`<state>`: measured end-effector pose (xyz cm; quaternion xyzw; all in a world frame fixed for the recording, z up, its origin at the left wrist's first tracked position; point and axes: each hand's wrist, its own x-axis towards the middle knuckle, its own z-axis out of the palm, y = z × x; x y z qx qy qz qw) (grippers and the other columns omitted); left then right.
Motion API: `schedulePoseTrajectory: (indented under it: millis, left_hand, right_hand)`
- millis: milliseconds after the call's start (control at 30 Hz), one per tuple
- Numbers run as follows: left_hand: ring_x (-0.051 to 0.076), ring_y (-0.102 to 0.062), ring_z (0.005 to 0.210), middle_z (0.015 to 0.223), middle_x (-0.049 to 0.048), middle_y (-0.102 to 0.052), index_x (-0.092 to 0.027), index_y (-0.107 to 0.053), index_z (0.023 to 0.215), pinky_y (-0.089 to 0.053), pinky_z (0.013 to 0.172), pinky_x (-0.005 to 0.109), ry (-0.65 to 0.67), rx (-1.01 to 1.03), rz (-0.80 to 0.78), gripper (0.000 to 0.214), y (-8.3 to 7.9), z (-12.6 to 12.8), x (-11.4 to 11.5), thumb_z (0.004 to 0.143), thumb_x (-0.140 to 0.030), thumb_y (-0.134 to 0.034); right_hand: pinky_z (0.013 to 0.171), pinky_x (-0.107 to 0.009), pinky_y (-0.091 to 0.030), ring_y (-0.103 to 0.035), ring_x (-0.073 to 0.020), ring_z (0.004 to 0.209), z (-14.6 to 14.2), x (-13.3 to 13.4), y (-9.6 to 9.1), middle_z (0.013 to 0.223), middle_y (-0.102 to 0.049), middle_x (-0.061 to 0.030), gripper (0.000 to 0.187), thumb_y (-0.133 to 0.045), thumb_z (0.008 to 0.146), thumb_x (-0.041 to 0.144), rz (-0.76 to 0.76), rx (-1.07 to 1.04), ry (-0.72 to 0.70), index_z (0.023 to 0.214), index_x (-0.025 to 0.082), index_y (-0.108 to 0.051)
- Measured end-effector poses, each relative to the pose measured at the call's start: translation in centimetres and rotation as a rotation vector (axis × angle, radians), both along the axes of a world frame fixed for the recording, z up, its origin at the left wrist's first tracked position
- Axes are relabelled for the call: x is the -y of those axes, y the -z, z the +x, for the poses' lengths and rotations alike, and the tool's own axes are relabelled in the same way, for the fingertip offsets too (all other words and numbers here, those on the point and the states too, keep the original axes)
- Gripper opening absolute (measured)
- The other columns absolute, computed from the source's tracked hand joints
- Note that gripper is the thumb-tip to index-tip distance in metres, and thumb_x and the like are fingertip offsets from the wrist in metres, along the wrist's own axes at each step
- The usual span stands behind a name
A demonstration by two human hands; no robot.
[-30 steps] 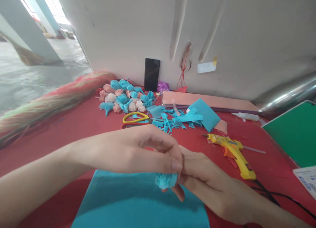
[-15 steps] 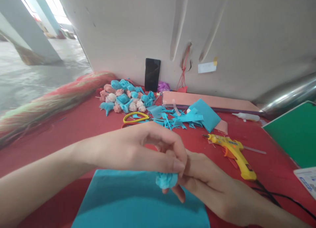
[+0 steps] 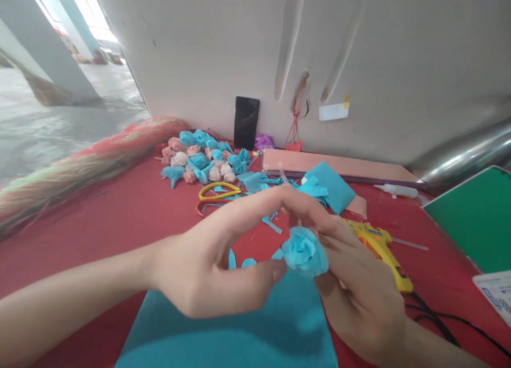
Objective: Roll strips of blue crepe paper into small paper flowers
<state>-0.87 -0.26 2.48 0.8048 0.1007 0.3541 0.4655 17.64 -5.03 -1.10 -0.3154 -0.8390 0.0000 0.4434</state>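
A light-blue crepe-paper rose [image 3: 305,251] faces up between my hands, above a blue sheet or pad [image 3: 223,336]. My right hand [image 3: 359,288] grips the rose's base from the right; some of its fingers are hidden. Curved round the rose from the left, my left hand [image 3: 207,272] has its thumb tip at the petal edge, and its other fingers reach behind the flower to my right hand. Loose blue petal pieces [image 3: 248,262] lie just beyond the sheet, partly seen through the gap in my left hand.
Yellow-handled scissors [image 3: 219,190] lie beyond my left hand, near a pile of blue, pink and white paper flowers [image 3: 199,158]. Blue scraps and a folded sheet [image 3: 333,190] lie behind. A yellow glue gun [image 3: 385,251] with black cable is at right. A phone [image 3: 246,122] leans on the wall.
The rose has risen and moved right, its petals turned toward me. My left hand has opened into a wider arch around it, and my right hand has shifted right.
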Motion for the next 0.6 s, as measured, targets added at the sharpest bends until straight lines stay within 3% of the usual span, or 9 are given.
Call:
schedulePoseTrajectory:
  millis: [167,267,600]
  left_hand:
    - [0.012,-0.061,0.094,0.105,0.0011,-0.064,-0.019,-0.053,0.111,-0.052,0.085,0.022,-0.091,0.067,0.110,0.042,1.3,0.8,0.1,0.075,0.002,-0.058]
    - [0.011,-0.057,0.095,0.103,0.0011,-0.060,-0.018,-0.050,0.113,-0.050,0.086,0.019,-0.152,0.089,0.104,0.038,2.2,1.3,0.1,0.080,-0.006,-0.065]
    - [0.013,-0.056,0.096,0.102,0.0036,-0.059,-0.016,-0.054,0.109,-0.049,0.086,0.020,-0.042,0.065,0.057,0.019,2.8,1.2,-0.1,0.091,-0.014,-0.057]
  right_hand:
    - [0.066,-0.028,-0.047,-0.052,-0.0143,0.065,0.0,0.1,0.1,0.064,-0.063,-0.0024,0.024,-0.044,0.091,0.003,0.041,0.003,0.062,0.076,0.015,-0.060]
    - [0.063,-0.029,-0.047,-0.053,-0.0154,0.069,-0.1,0.2,0.3,0.072,-0.068,-0.0043,0.024,-0.043,0.089,0.000,0.051,-0.017,0.070,0.083,0.014,-0.062]
    - [0.061,-0.031,-0.048,-0.061,-0.0166,0.064,-0.8,0.5,0.5,0.067,-0.069,-0.0013,0.020,-0.045,0.094,0.006,0.097,-0.062,0.086,0.097,0.017,-0.061]
